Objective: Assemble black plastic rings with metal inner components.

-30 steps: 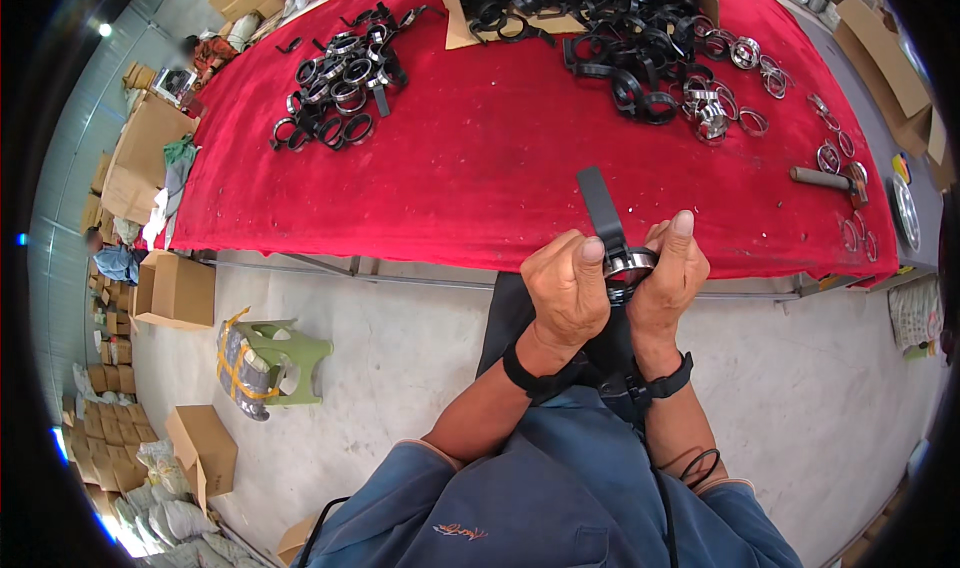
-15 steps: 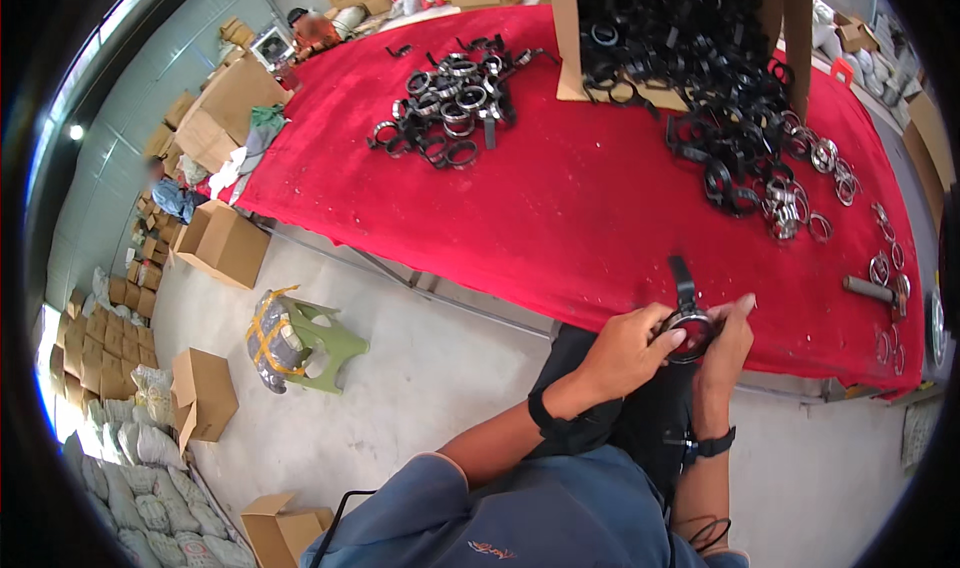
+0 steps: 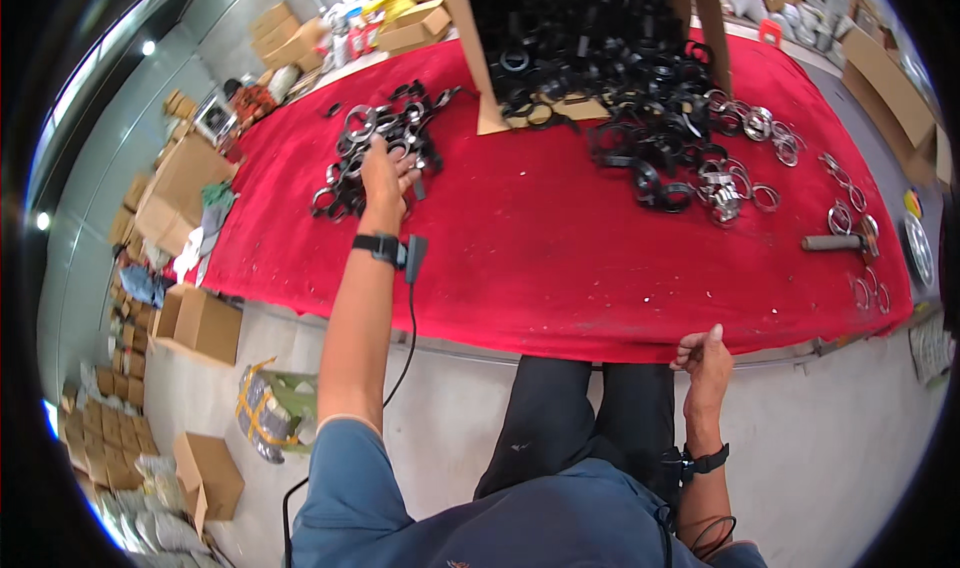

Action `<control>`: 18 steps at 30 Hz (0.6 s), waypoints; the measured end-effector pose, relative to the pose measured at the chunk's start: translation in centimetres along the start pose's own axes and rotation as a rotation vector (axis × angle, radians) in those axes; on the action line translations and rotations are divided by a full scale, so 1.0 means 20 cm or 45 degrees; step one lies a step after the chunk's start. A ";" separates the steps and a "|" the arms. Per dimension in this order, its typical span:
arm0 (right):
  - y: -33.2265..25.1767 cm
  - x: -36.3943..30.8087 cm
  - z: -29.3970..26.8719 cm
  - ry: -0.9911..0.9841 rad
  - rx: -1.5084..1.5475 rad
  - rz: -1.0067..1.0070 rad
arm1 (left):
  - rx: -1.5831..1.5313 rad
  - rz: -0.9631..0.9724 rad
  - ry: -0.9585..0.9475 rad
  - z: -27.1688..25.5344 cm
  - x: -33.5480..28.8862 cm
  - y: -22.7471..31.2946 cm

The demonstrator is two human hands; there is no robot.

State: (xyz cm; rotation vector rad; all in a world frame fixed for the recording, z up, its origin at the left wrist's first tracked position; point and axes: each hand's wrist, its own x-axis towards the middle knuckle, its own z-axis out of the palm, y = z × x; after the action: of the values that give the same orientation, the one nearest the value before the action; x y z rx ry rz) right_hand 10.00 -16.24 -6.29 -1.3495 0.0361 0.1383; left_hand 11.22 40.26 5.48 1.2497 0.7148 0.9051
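Over the pile of black-and-silver rings (image 3: 345,193) on the left of the red-covered table, my left hand (image 3: 385,180) reaches out, arm extended. Its fingers are apart, and a silver-edged ring (image 3: 361,122) lies just beyond the fingertips, apparently free of them. Whether it rests on the pile or is in the air, I cannot tell. At the table's near edge is my right hand (image 3: 706,368), thumb raised and fingers loosely bent, with nothing visible in it. Both wrists wear black straps.
An open carton (image 3: 708,38) spills black rings (image 3: 640,138) onto the red cloth (image 3: 500,258). Silver rings (image 3: 722,193) and a hammer (image 3: 835,242) are on the right. Left of the table stand a green stool (image 3: 295,408) with a taped bundle and cartons (image 3: 205,323).
The ring with a black tab that both hands held has left them. My left hand has swung far left to the pile; my right hand stays near the table edge. The view has shifted.
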 end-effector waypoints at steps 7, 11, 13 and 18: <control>-0.03 0.20 -0.11 0.043 -0.101 -0.033 | 0.656 0.249 -0.671 0.76 -0.50 -0.54; -0.14 0.60 -0.12 0.169 -0.794 -0.389 | 0.888 0.723 -0.958 1.13 -0.77 -0.58; -0.23 0.84 -0.13 0.257 -1.014 -0.740 | 0.865 0.913 -1.060 1.30 -0.90 -0.63; -0.23 1.22 -0.11 0.191 -1.307 -0.868 | 1.105 1.083 -1.124 1.46 -1.06 -0.65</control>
State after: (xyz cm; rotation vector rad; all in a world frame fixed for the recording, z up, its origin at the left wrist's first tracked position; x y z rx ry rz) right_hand 34.92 -17.42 -4.87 -2.3078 -0.4188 -0.6018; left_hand 28.43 6.76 -2.28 2.5941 -0.2450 0.5524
